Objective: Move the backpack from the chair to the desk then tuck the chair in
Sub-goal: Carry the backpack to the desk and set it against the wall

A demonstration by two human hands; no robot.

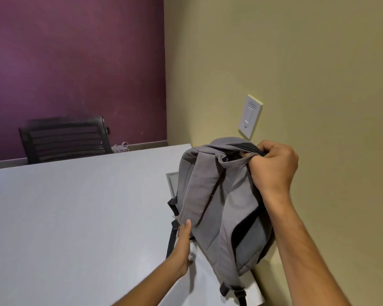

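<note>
1. We have the backpack (221, 208) over the desk (75, 217), at its right end beside the beige wall (318, 62). It stands nearly upright, straps facing us; its base looks to be on or just above the desktop, but we cannot tell which.
2. Our right hand (274, 166) is clenched tight around the top handle, taking the weight.
3. Our left hand (182, 241) lies flat against the bag's left edge, fingers loosely together with the thumb on the grey fabric, steadying it, not gripping.
4. We judge the first step, bag to desk, almost done; the placing is in hand.
5. Next we need to settle the base fully on the desk, well in from the near edge, and check that it stands or leans on the wall before both hands let go.
6. Then comes the chair. One black mesh chair (64, 138) shows across the desk by the purple wall; whether that is the one to tuck in, we cannot tell.
</note>
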